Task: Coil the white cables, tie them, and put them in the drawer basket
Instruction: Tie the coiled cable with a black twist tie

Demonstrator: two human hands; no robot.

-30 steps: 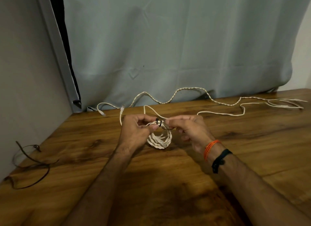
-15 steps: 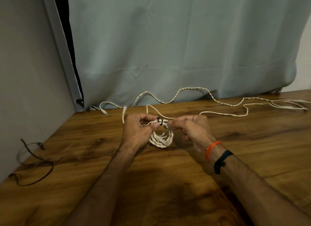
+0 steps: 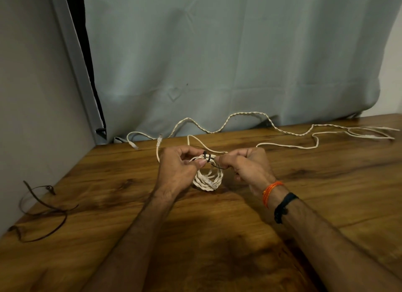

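1. The person holds a small coil of white twisted cable just above the wooden table, its lower loops hanging close to or touching the wood; I cannot tell which.
2. The left hand has thumb and fingers curled around the top of the coil, pinching the loops together.
3. The right hand is curled too, pinching the free end of a thin black tie that wraps the bundle at its top.
4. More loose white cable snakes along the back edge of the table near the grey curtain, uncoiled, with a plug end lying just behind the left hand.
5. A few dark spare ties lie well apart on the left.
6. No drawer basket is in sight.
7. The coil looks light and soft but springy, so I'd judge the loops would fan open if the left-hand pinch slackens before the tie is snug.
8. The best hold seems to be right at the tied spot, where all the strands meet.
9. The tie looks thin and easy to lose from the fingertips.
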